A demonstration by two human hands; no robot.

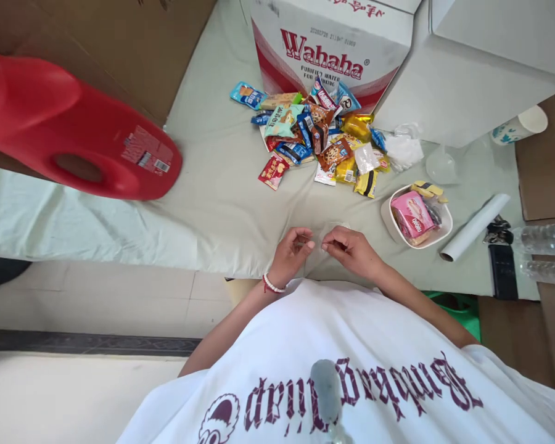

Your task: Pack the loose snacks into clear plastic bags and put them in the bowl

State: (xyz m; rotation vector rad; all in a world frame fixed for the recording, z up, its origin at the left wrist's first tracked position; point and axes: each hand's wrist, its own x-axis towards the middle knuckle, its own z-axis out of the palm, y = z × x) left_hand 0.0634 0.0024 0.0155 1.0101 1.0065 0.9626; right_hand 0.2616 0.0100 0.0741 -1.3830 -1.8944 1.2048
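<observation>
My left hand (293,248) and my right hand (351,250) meet at the near edge of the table, fingers pinched on a clear plastic bag (326,233) that lies between them. The bag is thin and hard to make out against the cloth. A beaded bracelet circles my left wrist. Beyond the hands lies a heap of small snack packets (317,135). To the right of my right hand stands a white bowl (391,223) holding a pink packet (413,216) and some other wrapped snacks.
A large red plastic jug (74,132) lies on its side at the left. A Wahaha carton (333,46) stands behind the snacks. On the right are a white paper roll (474,227), keys, a black phone, water bottles, a paper cup (520,126) and crumpled clear plastic.
</observation>
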